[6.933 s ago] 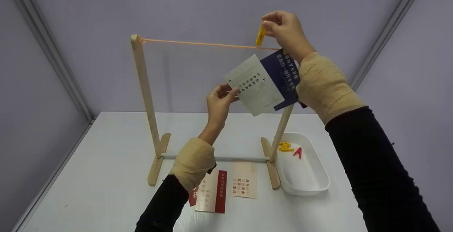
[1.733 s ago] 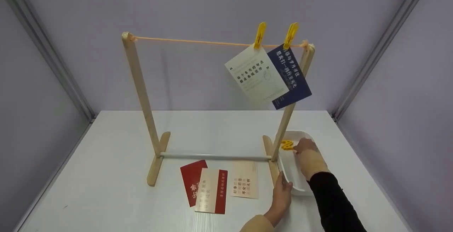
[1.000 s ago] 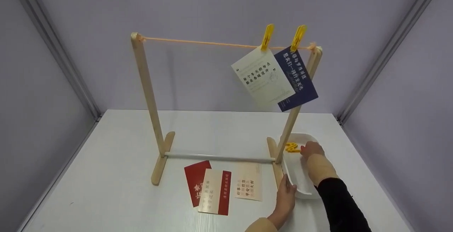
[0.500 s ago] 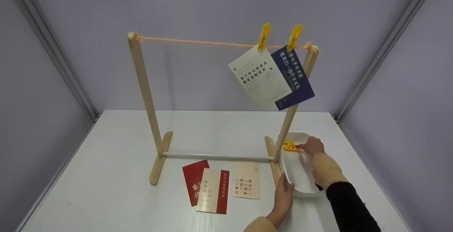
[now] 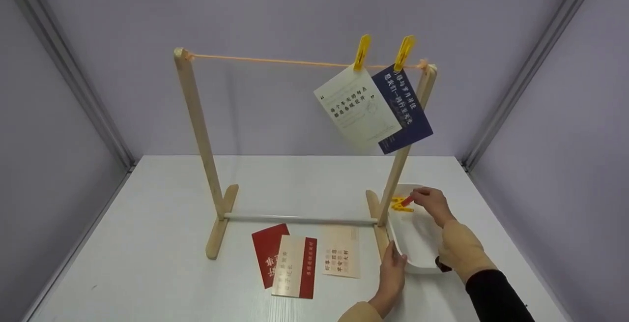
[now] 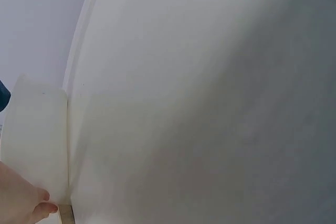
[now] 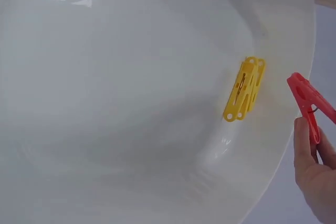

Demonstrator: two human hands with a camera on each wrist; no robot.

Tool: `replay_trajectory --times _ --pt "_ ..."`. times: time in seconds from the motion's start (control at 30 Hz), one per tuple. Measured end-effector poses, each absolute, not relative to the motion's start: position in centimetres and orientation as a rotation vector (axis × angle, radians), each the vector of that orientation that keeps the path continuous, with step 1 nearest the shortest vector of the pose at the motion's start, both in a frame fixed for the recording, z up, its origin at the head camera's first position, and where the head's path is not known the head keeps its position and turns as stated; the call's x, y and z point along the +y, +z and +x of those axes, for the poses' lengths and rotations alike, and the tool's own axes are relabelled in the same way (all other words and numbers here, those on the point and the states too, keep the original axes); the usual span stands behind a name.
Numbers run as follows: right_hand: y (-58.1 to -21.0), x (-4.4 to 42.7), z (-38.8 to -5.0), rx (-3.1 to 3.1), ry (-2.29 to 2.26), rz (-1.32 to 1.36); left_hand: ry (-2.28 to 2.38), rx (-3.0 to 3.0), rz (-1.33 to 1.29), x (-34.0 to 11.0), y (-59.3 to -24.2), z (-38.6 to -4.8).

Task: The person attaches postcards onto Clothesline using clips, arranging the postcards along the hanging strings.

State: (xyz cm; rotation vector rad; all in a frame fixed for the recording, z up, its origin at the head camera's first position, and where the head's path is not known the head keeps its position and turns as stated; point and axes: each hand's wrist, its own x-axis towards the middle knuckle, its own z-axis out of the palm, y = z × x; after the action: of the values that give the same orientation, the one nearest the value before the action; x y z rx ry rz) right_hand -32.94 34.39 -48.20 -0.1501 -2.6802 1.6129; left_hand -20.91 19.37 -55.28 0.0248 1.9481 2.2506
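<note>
My right hand (image 5: 433, 204) pinches a red clothespin (image 7: 310, 98) between thumb and fingers, over the far end of the white tray (image 5: 422, 266). Below it, a few yellow clothespins (image 7: 244, 90) lie together in the tray. My left hand (image 5: 391, 275) rests against the tray's near left corner, with its fingers fairly straight along the outer wall. A pale green card (image 5: 358, 103) and a dark blue card (image 5: 404, 110) hang tilted from the orange string (image 5: 275, 60), each under a yellow clip (image 5: 361, 52). The pale card partly covers the blue one.
A wooden stand (image 5: 197, 120) with two posts carries the string, joined low by a white bar (image 5: 300, 219). In front of it lie a red card (image 5: 268, 253), a cream-and-red card (image 5: 294, 267) overlapping it, and a beige card (image 5: 341, 252). Walls enclose the table.
Earlier, the left hand held the pale card at the string; it now hangs clipped. Both hands moved down to the tray. The right hand has taken the red clothespin and lifted it slightly.
</note>
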Motion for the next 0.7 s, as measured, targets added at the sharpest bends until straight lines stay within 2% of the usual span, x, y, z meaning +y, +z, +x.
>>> replay_trajectory --times 0.2,0.5,0.53,0.6,0.7 --pt "-48.2 34.5 -33.3 -2.642 1.716 -0.202 2.256 1.944 0.041 19.5 -55.4 -20.9" --pt "-48.3 34.8 -31.1 -2.407 1.883 -0.161 2.261 1.935 0.007 19.6 -55.5 -20.7" --pt "-49.5 35.8 -31.5 -2.327 1.959 -0.095 2.263 1.936 0.008 19.6 -55.5 -20.7" --pt "-49.7 35.7 -30.9 -2.260 1.995 -0.109 2.266 1.937 0.007 19.6 -55.5 -20.7" --pt "-54.1 38.1 -32.2 -2.151 2.019 -0.114 2.264 1.944 -0.010 19.6 -55.4 -20.8"
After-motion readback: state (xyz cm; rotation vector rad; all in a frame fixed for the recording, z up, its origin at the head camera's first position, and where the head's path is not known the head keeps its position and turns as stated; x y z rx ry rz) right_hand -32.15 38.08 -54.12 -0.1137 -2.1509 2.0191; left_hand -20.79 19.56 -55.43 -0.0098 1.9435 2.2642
